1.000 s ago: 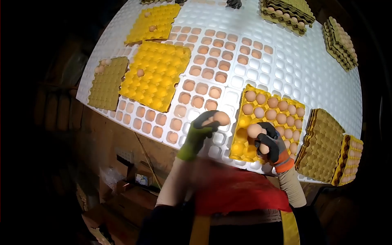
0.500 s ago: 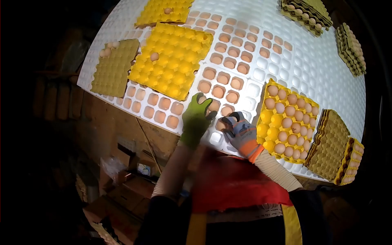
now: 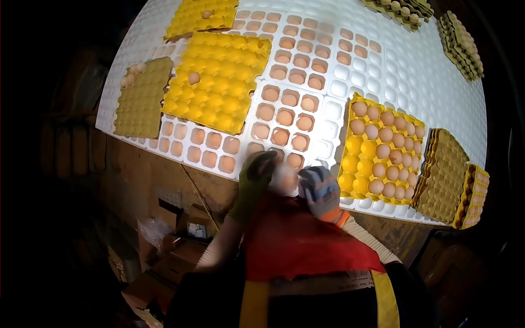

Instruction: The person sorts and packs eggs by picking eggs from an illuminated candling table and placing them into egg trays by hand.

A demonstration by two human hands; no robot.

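My left hand (image 3: 255, 174), in a green glove with dark fingertips, is at the near edge of the white cell tray (image 3: 331, 109), its fingers curved apart beside a blurred egg (image 3: 284, 179). On that egg's other side is my right hand (image 3: 320, 190), in a grey and orange glove with bent fingers; whether it touches the egg is blurred. Eggs (image 3: 285, 117) sit in the white cells just beyond both hands. To the right, a yellow tray (image 3: 353, 165) holds several eggs, with bare cups on its left side.
A yellow tray (image 3: 213, 82) with one egg and a grey-brown tray (image 3: 143, 101) lie at the left. Stacked brown trays (image 3: 440, 175) and a yellow stack (image 3: 471, 197) stand at the right; more stacks are at the far right. Cardboard boxes (image 3: 180, 257) lie below the table.
Both hands have left the positions of a second ago, where they held eggs; my right hand moved left from the yellow tray. More near white cells hold eggs. The view has shifted.
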